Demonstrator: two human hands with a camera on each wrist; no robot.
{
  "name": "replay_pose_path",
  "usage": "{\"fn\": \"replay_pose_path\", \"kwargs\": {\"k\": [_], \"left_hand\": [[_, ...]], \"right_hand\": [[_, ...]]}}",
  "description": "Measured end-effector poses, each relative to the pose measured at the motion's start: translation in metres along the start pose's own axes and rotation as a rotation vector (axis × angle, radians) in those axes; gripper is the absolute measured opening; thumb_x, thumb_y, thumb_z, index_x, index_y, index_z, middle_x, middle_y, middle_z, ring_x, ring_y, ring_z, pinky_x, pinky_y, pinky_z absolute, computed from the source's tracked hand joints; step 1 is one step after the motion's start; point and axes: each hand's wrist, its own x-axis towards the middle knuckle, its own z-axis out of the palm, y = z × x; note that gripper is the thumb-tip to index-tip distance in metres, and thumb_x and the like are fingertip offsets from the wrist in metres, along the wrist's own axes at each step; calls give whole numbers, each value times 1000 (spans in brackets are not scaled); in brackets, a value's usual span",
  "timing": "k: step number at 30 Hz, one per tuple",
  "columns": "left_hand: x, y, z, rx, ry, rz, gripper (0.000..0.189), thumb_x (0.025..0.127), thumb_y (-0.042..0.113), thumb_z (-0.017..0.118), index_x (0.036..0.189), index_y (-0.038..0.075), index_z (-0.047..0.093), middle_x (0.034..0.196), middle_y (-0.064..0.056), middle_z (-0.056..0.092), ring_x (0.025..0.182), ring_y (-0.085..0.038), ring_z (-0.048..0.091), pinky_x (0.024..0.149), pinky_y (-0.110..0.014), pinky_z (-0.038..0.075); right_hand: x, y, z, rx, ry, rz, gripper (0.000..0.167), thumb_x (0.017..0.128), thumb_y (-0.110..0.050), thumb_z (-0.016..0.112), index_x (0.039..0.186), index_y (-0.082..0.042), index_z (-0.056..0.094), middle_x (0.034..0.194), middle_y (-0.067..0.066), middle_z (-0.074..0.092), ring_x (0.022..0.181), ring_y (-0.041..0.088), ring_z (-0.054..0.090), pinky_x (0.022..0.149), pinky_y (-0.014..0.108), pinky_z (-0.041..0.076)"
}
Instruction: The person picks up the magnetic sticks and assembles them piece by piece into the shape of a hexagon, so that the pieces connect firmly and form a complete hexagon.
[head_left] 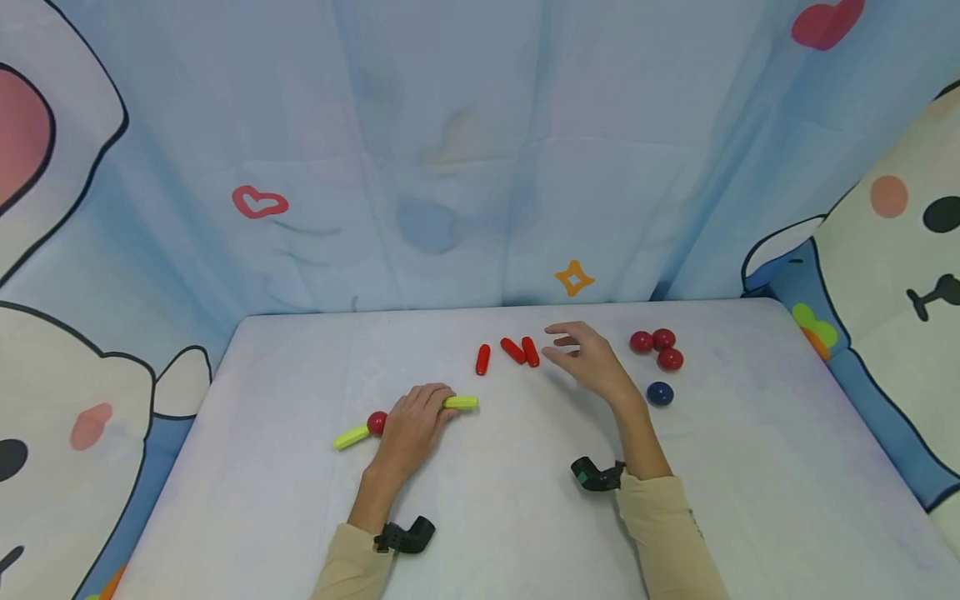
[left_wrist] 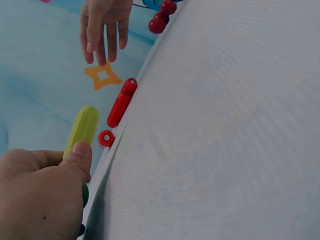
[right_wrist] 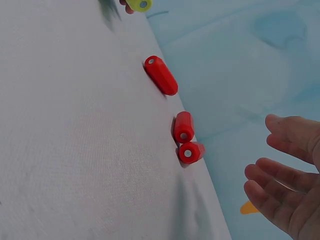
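My left hand [head_left: 412,425] pinches a yellow-green rod [head_left: 461,402] between thumb and fingers. Past the other side of the hand, a red ball [head_left: 377,423] joins a second yellow-green rod [head_left: 351,437]. In the left wrist view part of a green ball [left_wrist: 85,195] shows under the thumb; the rest is hidden by the hand. My right hand [head_left: 588,362] is raised over the table with fingers spread and nothing in them. Just left of its fingertips lie two red rods [head_left: 531,352] side by side, and a third red rod [head_left: 483,359] lies apart from them.
Three red balls [head_left: 663,338] are grouped at the back right of the white table [head_left: 750,467]. A dark blue ball [head_left: 660,393] sits nearer, beside the right forearm. A printed blue curtain [head_left: 450,167] hangs behind the table's back edge.
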Motion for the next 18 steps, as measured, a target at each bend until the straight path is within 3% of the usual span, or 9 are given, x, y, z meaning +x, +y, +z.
{"fn": "replay_pose_path", "kwargs": {"k": [18], "left_hand": [[1, 0, -1, 4, 10, 18, 33, 91, 33, 67, 120, 17, 62, 120, 2, 65, 112, -14, 60, 90, -29, 54]], "right_hand": [[0, 5, -4, 11, 74, 46, 61, 93, -23, 64, 146, -6, 39, 148, 19, 41, 131, 38, 47, 96, 53, 50]]}}
